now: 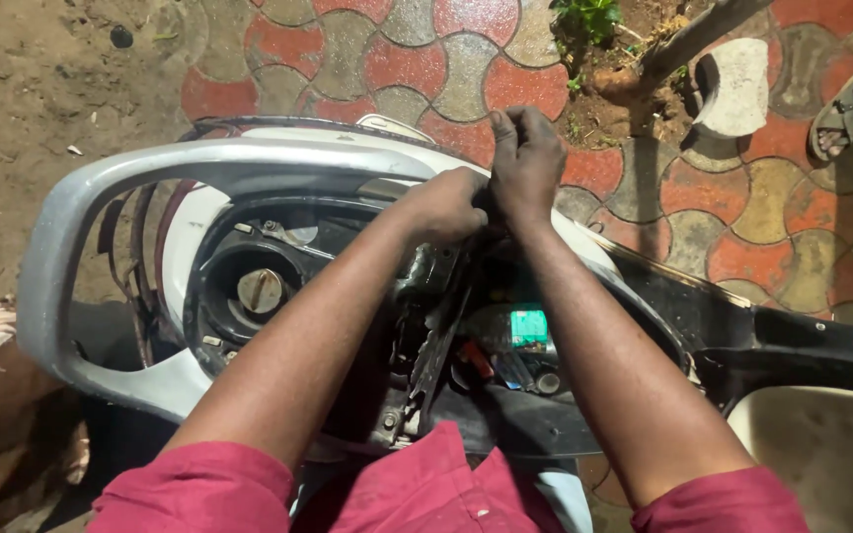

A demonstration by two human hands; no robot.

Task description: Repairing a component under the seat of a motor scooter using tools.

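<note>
Paving stones behind; my right hand (525, 158), fisted, pinches a part I cannot make out just beyond the scooter's rim (249, 158), left hand (446, 205) curled, touching it from the left.

An outdoor roadside repair spot at night. Red and yellow interlocking paving (466, 59) lies beyond the opened scooter (249, 286), with bare dirt (32, 79) beside it.
</note>
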